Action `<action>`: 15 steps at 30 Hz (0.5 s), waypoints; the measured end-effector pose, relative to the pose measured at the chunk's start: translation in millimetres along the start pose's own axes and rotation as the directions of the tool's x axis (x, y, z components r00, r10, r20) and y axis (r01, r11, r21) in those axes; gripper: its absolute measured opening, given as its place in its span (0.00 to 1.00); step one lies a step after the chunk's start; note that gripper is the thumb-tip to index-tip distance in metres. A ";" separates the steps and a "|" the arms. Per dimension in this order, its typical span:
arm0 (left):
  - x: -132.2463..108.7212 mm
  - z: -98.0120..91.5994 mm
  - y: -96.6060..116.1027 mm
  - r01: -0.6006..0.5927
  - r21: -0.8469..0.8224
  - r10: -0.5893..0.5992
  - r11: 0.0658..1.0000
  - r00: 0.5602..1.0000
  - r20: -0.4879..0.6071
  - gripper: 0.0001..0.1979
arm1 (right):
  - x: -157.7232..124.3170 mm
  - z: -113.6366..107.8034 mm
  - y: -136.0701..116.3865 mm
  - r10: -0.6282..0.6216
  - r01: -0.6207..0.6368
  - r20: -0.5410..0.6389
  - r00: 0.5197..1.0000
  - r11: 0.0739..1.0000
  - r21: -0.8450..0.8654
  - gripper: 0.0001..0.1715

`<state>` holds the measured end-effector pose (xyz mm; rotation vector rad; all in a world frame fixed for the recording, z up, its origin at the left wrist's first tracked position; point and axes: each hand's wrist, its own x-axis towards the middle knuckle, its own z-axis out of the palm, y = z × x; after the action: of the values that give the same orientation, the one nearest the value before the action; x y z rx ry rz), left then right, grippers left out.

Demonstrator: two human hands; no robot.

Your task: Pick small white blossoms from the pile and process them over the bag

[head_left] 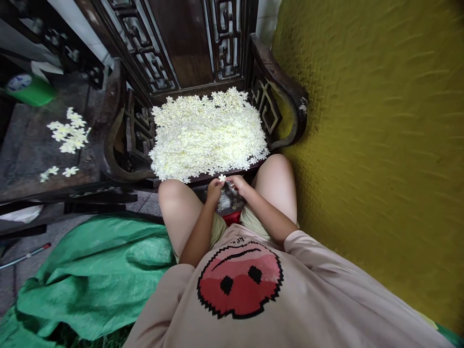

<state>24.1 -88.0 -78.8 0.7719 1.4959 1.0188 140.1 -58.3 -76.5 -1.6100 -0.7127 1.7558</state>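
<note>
A thick layer of small white flowers (208, 137) covers the seat of a dark carved wooden chair. Just in front of the seat edge, between my knees, my two hands are close together. A single white flower (222, 178) shows at the fingertips of my left hand (215, 187), whose fingers are pinched at it. My right hand (237, 184) is beside it on the right, its fingers closed and reaching toward the same flower; something small under those fingers is too tiny to make out.
A dark wooden table (25, 145) at the left holds loose white flowers (70, 131) and a green roll (32, 90). The chair's curved armrests (112, 145) flank the seat. Green sheeting (105, 270) lies at lower left; a yellow textured surface (380, 145) rises on the right.
</note>
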 end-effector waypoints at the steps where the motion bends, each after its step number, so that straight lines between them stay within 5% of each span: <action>1: 1.7 -0.9 -0.3 0.022 0.029 -0.022 0.999 1.000 0.004 0.14 | 0.9 -0.5 0.5 -0.067 0.065 -0.066 0.996 0.997 -0.028 0.04; 3: 3.7 -2.5 -1.3 0.045 0.085 -0.046 0.995 0.999 0.015 0.14 | 2.3 -2.3 -0.5 -0.174 0.163 -0.113 0.978 0.981 -0.101 0.04; 5: 3.4 -3.6 -1.8 0.047 0.122 -0.052 0.991 0.998 0.044 0.13 | 3.1 -5.0 -3.2 -0.219 0.210 -0.040 0.975 0.964 -0.165 0.06; 8: 1.4 -4.3 -0.6 0.040 0.128 -0.049 0.991 0.997 0.067 0.12 | 2.8 -8.0 -7.0 -0.193 0.199 0.050 0.980 0.960 -0.199 0.09; 15: 0.4 0.0 2.7 0.022 -0.040 -0.022 0.999 1.000 0.018 0.09 | -4.6 -4.4 -7.7 -0.014 0.014 -0.035 0.999 1.000 0.001 0.15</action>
<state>23.8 -86.5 -76.6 0.7329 1.4621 1.0202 145.4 -57.0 -68.1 -1.6266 -0.7048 1.7136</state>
